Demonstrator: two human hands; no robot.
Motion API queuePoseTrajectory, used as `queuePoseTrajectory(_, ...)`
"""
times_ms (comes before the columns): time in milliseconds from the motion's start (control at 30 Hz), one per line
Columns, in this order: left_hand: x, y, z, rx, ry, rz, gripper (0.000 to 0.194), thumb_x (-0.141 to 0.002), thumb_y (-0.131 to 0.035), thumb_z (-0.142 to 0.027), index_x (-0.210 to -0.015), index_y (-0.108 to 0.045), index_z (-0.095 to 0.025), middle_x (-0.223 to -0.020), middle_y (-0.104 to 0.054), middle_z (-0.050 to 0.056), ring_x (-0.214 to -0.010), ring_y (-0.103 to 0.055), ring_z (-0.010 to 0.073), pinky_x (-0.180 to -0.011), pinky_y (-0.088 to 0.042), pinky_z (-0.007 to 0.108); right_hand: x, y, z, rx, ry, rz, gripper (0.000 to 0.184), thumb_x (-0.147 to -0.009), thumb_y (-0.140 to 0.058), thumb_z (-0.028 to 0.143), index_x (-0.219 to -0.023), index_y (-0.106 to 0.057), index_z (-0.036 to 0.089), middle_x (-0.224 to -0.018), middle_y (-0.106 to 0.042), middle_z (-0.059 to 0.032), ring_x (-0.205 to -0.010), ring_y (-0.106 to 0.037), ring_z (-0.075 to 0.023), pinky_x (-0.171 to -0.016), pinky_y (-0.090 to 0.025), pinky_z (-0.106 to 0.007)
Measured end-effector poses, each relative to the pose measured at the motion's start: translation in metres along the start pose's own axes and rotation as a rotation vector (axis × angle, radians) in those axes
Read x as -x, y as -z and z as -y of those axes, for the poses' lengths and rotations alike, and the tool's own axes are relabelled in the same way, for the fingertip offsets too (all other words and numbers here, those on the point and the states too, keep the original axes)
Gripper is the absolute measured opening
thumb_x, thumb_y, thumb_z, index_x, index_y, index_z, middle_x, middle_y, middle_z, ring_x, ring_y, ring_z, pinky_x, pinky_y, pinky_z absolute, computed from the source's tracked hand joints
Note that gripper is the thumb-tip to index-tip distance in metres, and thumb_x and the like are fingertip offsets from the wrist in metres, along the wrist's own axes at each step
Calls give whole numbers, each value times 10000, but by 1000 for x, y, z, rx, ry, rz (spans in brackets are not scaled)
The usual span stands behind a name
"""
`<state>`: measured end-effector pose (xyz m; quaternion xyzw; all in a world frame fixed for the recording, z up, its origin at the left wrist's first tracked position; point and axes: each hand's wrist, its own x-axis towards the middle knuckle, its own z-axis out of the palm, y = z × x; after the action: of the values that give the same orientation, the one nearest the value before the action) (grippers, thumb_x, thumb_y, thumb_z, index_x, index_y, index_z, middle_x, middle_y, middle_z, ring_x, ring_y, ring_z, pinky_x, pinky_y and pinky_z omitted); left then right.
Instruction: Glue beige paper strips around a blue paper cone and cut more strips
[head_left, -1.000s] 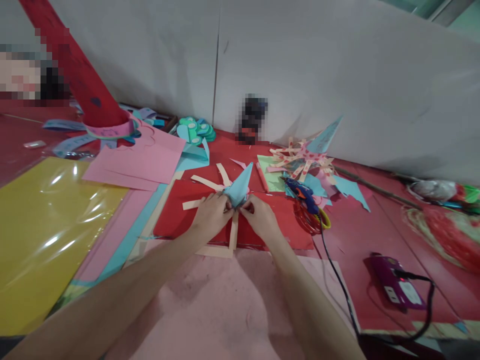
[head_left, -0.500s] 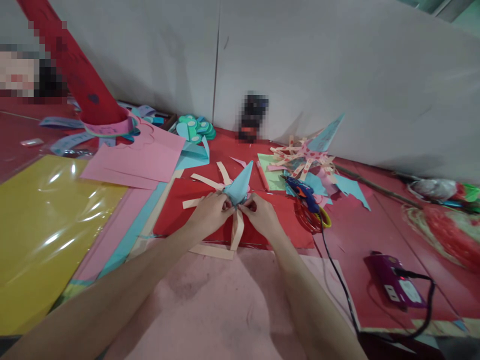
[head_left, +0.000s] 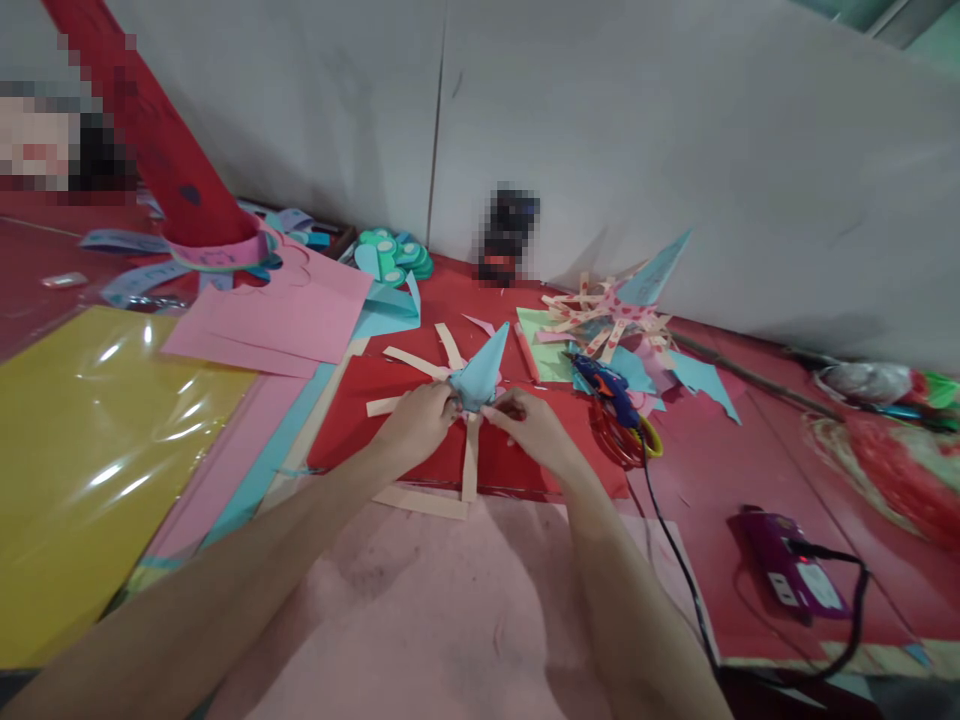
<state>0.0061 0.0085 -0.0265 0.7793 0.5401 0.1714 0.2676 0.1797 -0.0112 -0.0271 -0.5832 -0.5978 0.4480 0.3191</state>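
Note:
A light-blue paper cone stands tip up, leaning slightly right, over a ring of pale paper strips spread out like rays. Red paper lies under it. The fingers of my left hand are closed on the cone's lower left edge. From the other side, my right hand pinches at the cone's base, above the strip that points toward me. The fingertips partly hide the join between cone and strips. A loose pale strip lies just in front.
To the right rest a blue glue gun, yellow-handled scissors and a purple power box with a cord. Behind are a finished-looking blue cone with heart-patterned strips and a grey wall. Yellow wrapped sheets lie left.
My right hand has shifted slightly up and its fingers have loosened a little from a bunched pinch. The strip pointing toward me now lies straighter. My left hand stays at the cone.

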Motion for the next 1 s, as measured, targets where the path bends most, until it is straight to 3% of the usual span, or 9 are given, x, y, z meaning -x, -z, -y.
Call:
queuePoseTrajectory(167, 2, 1, -3, -32, 5, 2, 191, -836, -368, -198, -809, -552, -157, -820, -622, 74, -759, -572, 192, -634, -383, 294, 0, -11, -2, 302, 35, -181, 246, -679, -659, 370, -649, -494, 191, -639, -568, 23, -594, -502, -113, -546, -349, -226)
queuePoseTrajectory(300, 1, 1, -1, 54, -5, -17, 176, -817, -376, -179, -778, -547, -160, -808, -630, 66, -755, -581, 182, -650, -404, 289, 2, -17, 2, 478, 12, -215, 234, -714, -633, 369, -637, -490, 202, -633, -563, 30, -595, -494, -120, -509, -277, -219)
queuePoseTrajectory(433, -4, 3, 6, 225, 82, -96, 192, -814, -357, -155, -798, -547, -166, -779, -633, 47, -680, -587, 149, -620, -429, 263, 4, -18, 4, 537, 59, -224, 223, -739, -611, 341, -630, -482, 196, -752, -561, 15, -627, -492, -112, -511, -267, -214)
queuePoseTrajectory(533, -7, 6, 9, 259, 102, -162, 161, -794, -406, -134, -800, -563, -170, -826, -644, 45, -741, -599, 146, -678, -445, 260, 4, -18, 4, 562, 63, -229, 203, -745, -605, 326, -647, -485, 194, -822, -554, 7, -644, -494, -111, -514, -272, -212)
queuePoseTrajectory(633, -8, 10, 10, 240, 67, -136, 100, -753, -495, -129, -789, -577, -174, -862, -650, 42, -811, -600, 155, -735, -446, 266, 4, -18, 2, 551, 44, -217, 226, -750, -600, 367, -661, -477, 201, -766, -568, 13, -649, -505, -123, -522, -274, -217)
queuePoseTrajectory(767, -7, 10, 11, 210, 29, -62, 10, -728, -567, -162, -733, -571, -171, -774, -634, 30, -731, -590, 150, -666, -447, 262, 4, -18, 3, 552, 28, -218, 226, -772, -573, 379, -673, -469, 205, -736, -581, 13, -657, -520, -135, -528, -272, -221)
queuePoseTrajectory(1000, -7, 0, 16, 120, -45, -97, 57, -717, -579, -127, -746, -556, -170, -795, -568, 23, -670, -549, 124, -610, -433, 243, 5, -21, 3, 571, 28, -261, 234, -758, -589, 397, -672, -491, 202, -792, -574, 9, -662, -519, -127, -509, -256, -218)
